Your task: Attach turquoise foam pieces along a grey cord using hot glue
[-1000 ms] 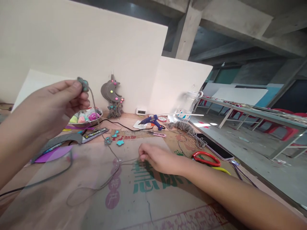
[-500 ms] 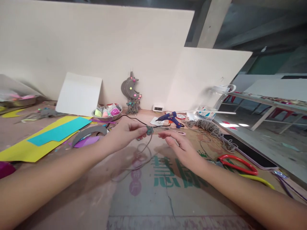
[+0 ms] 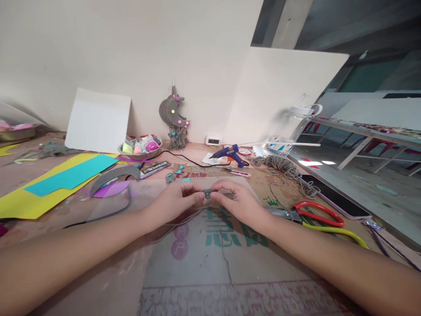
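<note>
Between the fingertips of both hands is a small grey-teal piece (image 3: 207, 193) with grey cord on it; its exact kind is too small to make out. My left hand (image 3: 176, 199) pinches its left side, thumb and forefinger together. From the right, my right hand (image 3: 238, 202) pinches the other side. A loop of grey cord (image 3: 179, 223) trails below my left hand over a translucent sheet (image 3: 194, 272) lying on printed cardboard. Just beyond the hands lie several small teal-and-grey pieces (image 3: 170, 177) and a pink-handled cutter (image 3: 237, 172).
A blue glue gun (image 3: 230, 153) stands behind, near a small clock (image 3: 213, 140). Scissors with red and yellow handles (image 3: 320, 215), a phone (image 3: 335, 197) and a grey cord bundle (image 3: 283, 169) are at right. Yellow card (image 3: 19, 202) and a clay bowl (image 3: 141, 154) lie left; a moon ornament (image 3: 173, 112) hangs behind.
My right hand has come in from apart and now pinches the small piece with my left hand. Both hands are lower in view, and the camera has tilted slightly down.
</note>
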`<action>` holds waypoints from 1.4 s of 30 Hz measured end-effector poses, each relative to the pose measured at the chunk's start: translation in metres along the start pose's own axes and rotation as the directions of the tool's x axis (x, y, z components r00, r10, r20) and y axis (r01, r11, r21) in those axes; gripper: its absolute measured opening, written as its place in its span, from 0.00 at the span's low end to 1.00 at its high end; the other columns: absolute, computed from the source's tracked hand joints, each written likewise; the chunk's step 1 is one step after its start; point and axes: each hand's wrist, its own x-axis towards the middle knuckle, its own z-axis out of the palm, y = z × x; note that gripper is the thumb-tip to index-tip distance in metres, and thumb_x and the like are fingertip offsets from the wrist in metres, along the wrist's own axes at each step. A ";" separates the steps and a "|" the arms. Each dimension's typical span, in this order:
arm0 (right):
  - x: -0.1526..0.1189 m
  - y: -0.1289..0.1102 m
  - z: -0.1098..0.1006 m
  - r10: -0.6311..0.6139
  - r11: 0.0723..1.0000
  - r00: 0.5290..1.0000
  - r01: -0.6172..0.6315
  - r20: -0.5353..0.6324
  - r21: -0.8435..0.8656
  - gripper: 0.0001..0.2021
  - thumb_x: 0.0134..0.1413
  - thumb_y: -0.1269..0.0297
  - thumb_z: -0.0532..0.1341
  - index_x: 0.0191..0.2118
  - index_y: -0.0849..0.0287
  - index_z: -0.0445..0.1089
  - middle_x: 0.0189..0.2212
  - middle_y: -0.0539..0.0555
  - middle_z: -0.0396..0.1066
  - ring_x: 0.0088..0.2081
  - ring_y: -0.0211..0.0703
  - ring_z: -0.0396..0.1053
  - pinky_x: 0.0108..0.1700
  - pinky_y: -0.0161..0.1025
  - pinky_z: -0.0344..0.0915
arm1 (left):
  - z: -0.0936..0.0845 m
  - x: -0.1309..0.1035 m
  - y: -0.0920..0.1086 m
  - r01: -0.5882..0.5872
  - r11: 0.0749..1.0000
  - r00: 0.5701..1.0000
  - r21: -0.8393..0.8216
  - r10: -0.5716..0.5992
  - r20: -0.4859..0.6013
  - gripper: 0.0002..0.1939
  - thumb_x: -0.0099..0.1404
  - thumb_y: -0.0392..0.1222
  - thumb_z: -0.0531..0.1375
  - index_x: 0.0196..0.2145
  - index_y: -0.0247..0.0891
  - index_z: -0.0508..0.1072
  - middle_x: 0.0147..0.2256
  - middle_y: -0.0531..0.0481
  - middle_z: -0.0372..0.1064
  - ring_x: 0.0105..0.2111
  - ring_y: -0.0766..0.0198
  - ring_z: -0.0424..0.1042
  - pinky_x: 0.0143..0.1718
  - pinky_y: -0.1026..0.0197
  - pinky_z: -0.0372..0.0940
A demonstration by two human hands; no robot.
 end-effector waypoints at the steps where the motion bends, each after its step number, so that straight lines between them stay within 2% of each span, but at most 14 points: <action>1: 0.000 -0.001 0.000 0.016 1.000 1.000 -0.016 0.007 -0.005 0.09 0.55 0.60 0.56 0.31 0.59 0.70 0.31 0.51 0.73 0.36 0.41 0.69 0.39 0.37 0.64 | 0.001 -0.001 0.000 -0.001 1.000 1.000 0.022 0.000 0.007 0.14 0.61 0.49 0.55 0.32 0.35 0.72 0.27 0.52 0.68 0.26 0.67 0.64 0.27 0.66 0.58; 6: -0.002 -0.002 0.000 -0.008 1.000 0.999 0.009 0.042 -0.018 0.10 0.57 0.60 0.54 0.31 0.58 0.68 0.30 0.50 0.71 0.34 0.39 0.68 0.37 0.35 0.63 | 0.001 -0.001 -0.001 -0.069 0.998 0.997 0.015 0.069 -0.046 0.17 0.61 0.51 0.55 0.41 0.36 0.70 0.34 0.49 0.71 0.31 0.65 0.67 0.31 0.64 0.62; 11: -0.004 0.000 0.001 -0.025 1.000 0.997 0.026 0.073 -0.014 0.11 0.58 0.59 0.53 0.34 0.57 0.69 0.32 0.51 0.72 0.36 0.40 0.68 0.39 0.37 0.63 | -0.001 -0.001 0.002 -0.036 0.997 0.999 0.071 0.037 -0.020 0.15 0.61 0.50 0.54 0.31 0.35 0.71 0.27 0.52 0.68 0.26 0.66 0.65 0.27 0.65 0.59; 16: -0.002 0.002 0.003 0.039 0.998 0.996 -0.042 0.083 0.036 0.14 0.53 0.56 0.58 0.43 0.57 0.68 0.41 0.54 0.71 0.43 0.43 0.68 0.44 0.39 0.64 | 0.001 -0.001 0.002 -0.051 0.999 0.997 -0.010 0.050 -0.065 0.14 0.61 0.50 0.54 0.30 0.35 0.69 0.26 0.52 0.68 0.26 0.67 0.65 0.28 0.65 0.60; 18: -0.002 0.003 0.004 0.016 1.000 0.996 -0.016 0.088 0.005 0.12 0.52 0.57 0.59 0.39 0.58 0.69 0.38 0.53 0.71 0.41 0.42 0.68 0.42 0.38 0.64 | 0.001 0.000 0.000 -0.060 0.998 0.996 -0.033 0.057 -0.073 0.14 0.62 0.50 0.54 0.31 0.36 0.69 0.27 0.52 0.68 0.26 0.67 0.65 0.29 0.65 0.60; 21: -0.001 0.003 0.003 -0.027 1.000 0.996 0.028 0.086 -0.002 0.10 0.56 0.58 0.55 0.32 0.58 0.69 0.32 0.51 0.71 0.35 0.40 0.68 0.39 0.36 0.63 | 0.000 0.000 0.000 -0.057 0.998 0.994 -0.001 0.056 -0.093 0.14 0.62 0.50 0.54 0.31 0.36 0.69 0.27 0.52 0.68 0.26 0.68 0.65 0.28 0.66 0.60; 29: -0.002 -0.005 -0.005 -0.036 0.999 0.998 0.038 -0.046 0.027 0.12 0.60 0.62 0.52 0.32 0.59 0.70 0.31 0.51 0.71 0.36 0.39 0.68 0.41 0.34 0.61 | 0.001 -0.001 0.002 0.003 1.000 0.996 -0.001 -0.003 -0.095 0.13 0.61 0.49 0.54 0.30 0.36 0.68 0.25 0.54 0.68 0.22 0.70 0.62 0.24 0.67 0.57; 38: -0.005 -0.003 0.000 -0.101 0.994 0.994 0.102 0.029 -0.031 0.10 0.58 0.60 0.54 0.30 0.59 0.67 0.28 0.51 0.69 0.33 0.39 0.66 0.36 0.34 0.61 | 0.001 -0.001 0.001 -0.052 0.998 0.987 -0.031 0.047 -0.152 0.12 0.61 0.48 0.56 0.32 0.35 0.69 0.29 0.52 0.69 0.27 0.68 0.66 0.27 0.67 0.58; 42: -0.004 0.000 -0.002 -0.111 0.992 0.991 0.115 0.074 -0.054 0.16 0.61 0.58 0.50 0.27 0.59 0.67 0.27 0.52 0.68 0.33 0.40 0.65 0.38 0.36 0.61 | 0.001 -0.001 0.002 -0.078 0.996 0.984 -0.048 0.069 -0.161 0.12 0.62 0.48 0.55 0.33 0.35 0.69 0.31 0.51 0.70 0.29 0.67 0.66 0.29 0.67 0.59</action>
